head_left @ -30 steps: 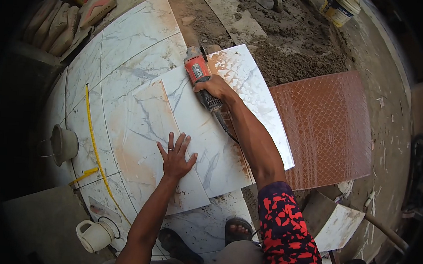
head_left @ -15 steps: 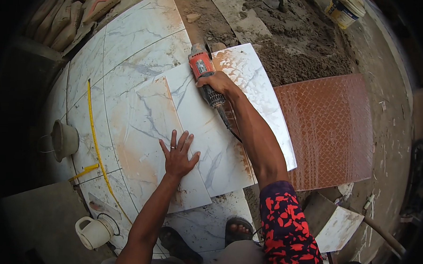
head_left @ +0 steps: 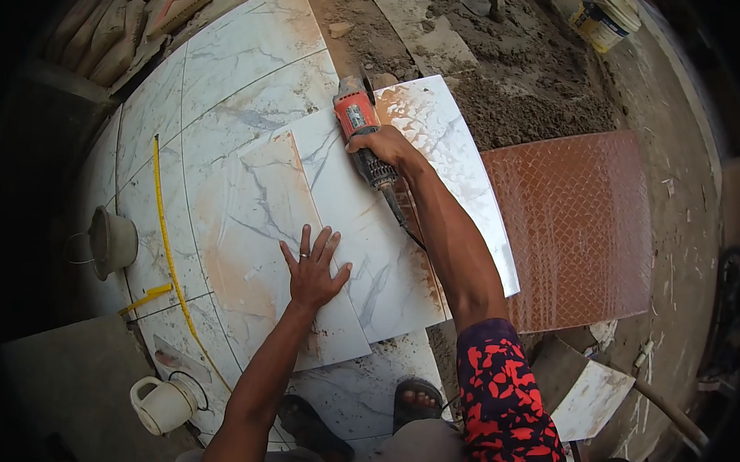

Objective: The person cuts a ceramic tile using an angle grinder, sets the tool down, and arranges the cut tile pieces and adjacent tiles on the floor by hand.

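My right hand (head_left: 382, 147) is wrapped round the black body of a red angle grinder (head_left: 355, 111). Its disc, partly hidden by the tool, stands at the far end of a seam beside a white marbled tile strip (head_left: 424, 126) dusted with orange powder. A power cord (head_left: 402, 217) trails from the grinder's rear past my forearm. My left hand (head_left: 315, 270) lies flat, fingers spread, on a white grey-veined tile (head_left: 260, 205). That tile overlaps another marbled tile (head_left: 377, 256) under the grinder.
Left of the tiles lie a yellow tape measure (head_left: 163, 214), a small bucket (head_left: 112, 243) and a white jug (head_left: 162, 407). A brown patterned sheet (head_left: 568, 231) and loose soil (head_left: 516, 97) are to the right. Sacks (head_left: 106, 34) stand far left; my sandalled feet are below.
The grinder and my right hand have shifted very slightly to the right, with the tool's disc showing a bit more. My left hand stays pressed on the tile.
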The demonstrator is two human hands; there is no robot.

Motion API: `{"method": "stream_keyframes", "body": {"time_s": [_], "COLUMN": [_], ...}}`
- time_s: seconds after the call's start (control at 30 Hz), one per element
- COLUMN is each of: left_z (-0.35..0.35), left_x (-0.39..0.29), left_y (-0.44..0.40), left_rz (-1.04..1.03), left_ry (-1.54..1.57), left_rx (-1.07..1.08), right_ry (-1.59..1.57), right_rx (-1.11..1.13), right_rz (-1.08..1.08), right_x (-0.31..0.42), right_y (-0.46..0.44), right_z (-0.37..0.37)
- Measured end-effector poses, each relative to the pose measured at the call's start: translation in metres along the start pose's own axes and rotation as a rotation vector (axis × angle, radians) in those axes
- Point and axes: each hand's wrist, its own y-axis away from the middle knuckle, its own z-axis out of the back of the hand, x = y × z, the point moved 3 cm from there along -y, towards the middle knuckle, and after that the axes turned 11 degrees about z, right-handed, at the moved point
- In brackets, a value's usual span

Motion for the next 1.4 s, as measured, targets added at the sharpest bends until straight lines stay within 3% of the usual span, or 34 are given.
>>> {"method": "stream_keyframes", "body": {"time_s": [1.4], "left_z": [0.000], "left_x": [0.000], "left_y": [0.000], "left_rz": [0.014], "left_ry": [-0.003], "left_rx": [0.011], "right_ry": [-0.006], "right_rx": [-0.001], "right_rz": [-0.005], "right_x": [-0.002], "right_y": [0.027], "right_z": [-0.004]}}
